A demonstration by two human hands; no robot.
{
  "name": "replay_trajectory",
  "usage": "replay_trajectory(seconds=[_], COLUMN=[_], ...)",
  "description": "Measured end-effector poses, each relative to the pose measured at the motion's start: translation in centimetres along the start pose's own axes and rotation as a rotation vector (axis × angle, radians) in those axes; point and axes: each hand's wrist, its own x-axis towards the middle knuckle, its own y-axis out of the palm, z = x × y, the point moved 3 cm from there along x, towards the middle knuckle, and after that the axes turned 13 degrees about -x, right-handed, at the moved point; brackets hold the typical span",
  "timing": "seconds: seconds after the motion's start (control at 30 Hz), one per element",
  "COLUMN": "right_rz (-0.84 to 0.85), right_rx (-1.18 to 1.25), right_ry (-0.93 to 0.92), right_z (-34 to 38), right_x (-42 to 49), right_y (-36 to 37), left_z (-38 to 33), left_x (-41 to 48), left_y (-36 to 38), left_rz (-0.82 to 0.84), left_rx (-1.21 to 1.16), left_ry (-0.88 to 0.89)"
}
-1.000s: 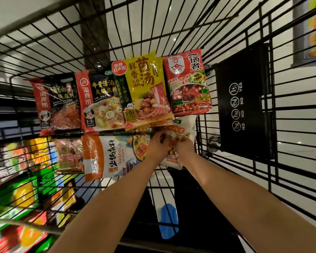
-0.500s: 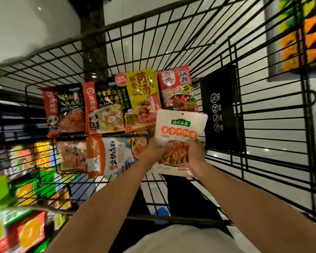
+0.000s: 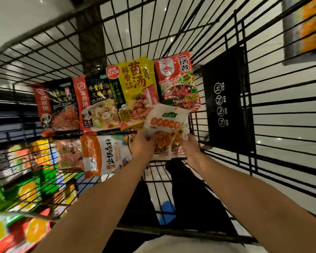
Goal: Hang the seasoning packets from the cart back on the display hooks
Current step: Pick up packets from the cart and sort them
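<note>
Landmark: yellow packet [image 3: 135, 92] in the cart.

- Yellow packet: large characters 菌汤 and 鲜香 are printed in brown; a red badge at its upper left corner carries white characters too blurred to be read; "3-5" is marked near its lower left corner.
- Red packet [image 3: 177, 81], just right of the yellow packet: 一锅煮 is printed at the top.
- Black-and-red packet [image 3: 97, 105], just left of the yellow packet: 海底捞 on the red band, 牛骨清汤 火锅底料 on the black, "3-5" below.
- Dark packet [image 3: 57, 106], farther left: 海底捞 is read; the rest is blurred.
- White-and-orange packet [image 3: 106, 154], below and left of the yellow packet: 火锅底料.
- Black panel [image 3: 226, 99], well right of the yellow packet: "YES", "NO", "NO", "NO" beside round pictograms.
</note>
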Motion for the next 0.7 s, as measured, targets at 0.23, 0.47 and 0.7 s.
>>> replay_trajectory(seconds=[0.23,0.47,0.7], right_rz=[-0.105,-0.172,-0.173], right_rx=[-0.191,-0.242,-0.054], right_ry=[0.059,0.081,-0.003], right_z=[0.0,-0.8,-0.6], right_x=[4.1,5.1,1.7], right_y=[1.5,2.3,2.5], left_z=[1.3,1.5,0.7], left_x=[1.6,1.9,0.8], left_y=[2.2,2.4,1.7], left_rz=[-0.078,-0.118,-0.130], left_rx=[0.066,0.067,0.049], left_ry=[-0.006,-0.001,-0.057])
